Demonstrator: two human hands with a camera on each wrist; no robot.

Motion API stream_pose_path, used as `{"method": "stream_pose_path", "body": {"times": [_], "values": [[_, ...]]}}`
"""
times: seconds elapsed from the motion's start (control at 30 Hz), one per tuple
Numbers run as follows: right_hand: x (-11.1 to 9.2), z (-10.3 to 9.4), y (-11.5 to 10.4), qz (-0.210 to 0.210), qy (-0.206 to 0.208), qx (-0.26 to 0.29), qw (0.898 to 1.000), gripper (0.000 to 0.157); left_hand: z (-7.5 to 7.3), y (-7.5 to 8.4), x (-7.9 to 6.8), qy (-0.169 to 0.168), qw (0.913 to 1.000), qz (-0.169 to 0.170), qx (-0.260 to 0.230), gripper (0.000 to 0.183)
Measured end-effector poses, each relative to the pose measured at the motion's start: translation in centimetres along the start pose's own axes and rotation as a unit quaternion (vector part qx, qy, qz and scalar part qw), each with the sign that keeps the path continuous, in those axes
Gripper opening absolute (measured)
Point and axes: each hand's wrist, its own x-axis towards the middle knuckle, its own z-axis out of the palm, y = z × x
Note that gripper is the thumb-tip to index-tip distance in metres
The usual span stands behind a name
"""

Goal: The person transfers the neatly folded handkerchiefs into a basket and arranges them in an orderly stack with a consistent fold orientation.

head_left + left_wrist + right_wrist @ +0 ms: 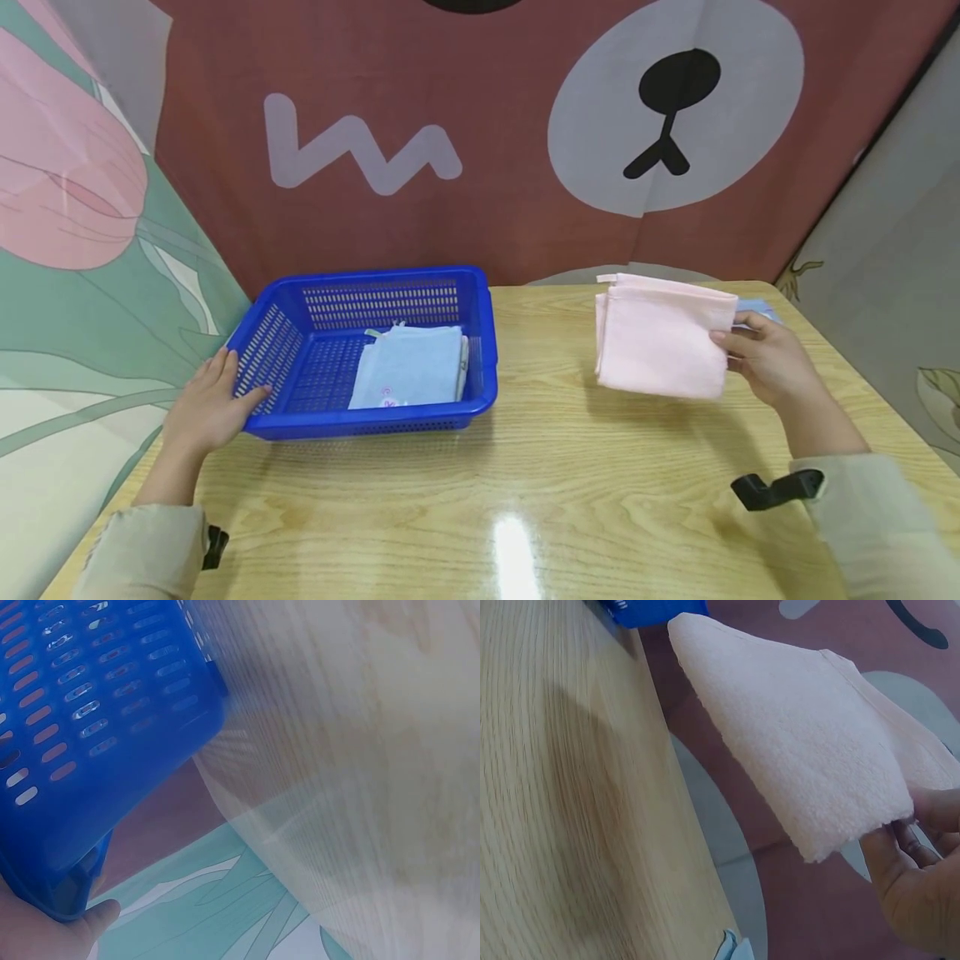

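My right hand (768, 358) pinches a folded pink towel (663, 337) by its right edge, thumb on the near face. The towel hangs above the table; its fluffy fold shows in the right wrist view. My left hand (206, 408) rests on the front left corner of a blue plastic basket (483, 350), its fingers straight along the left rim and the thumb over the corner. Inside the basket, toward the right, lies a folded light blue towel (416, 362) with a small pink mark, on top of other cloth.
Behind the right hand, another blue cloth (757, 308) lies at the table's back right, mostly hidden. The wooden table (450, 517) ends against a wall hanging with a bear design (487, 217). A flower-patterned wall covering (75, 317) stands along the left side.
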Motion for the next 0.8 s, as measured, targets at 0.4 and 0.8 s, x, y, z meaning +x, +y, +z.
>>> {"method": "stream_pose_path", "body": {"times": [0.4,0.8], "values": [[0.8,3.0,-0.2,-0.009,-0.002,-0.007,1.0,0.009,0.1,-0.1,0.0,0.0,1.0,0.001,-0.001,0.077],[1.2,5.5,-0.4,-0.017,0.008,0.019,1.0,0.012,0.1,-0.1,0.0,0.0,1.0,0.003,-0.002,0.077]]}}
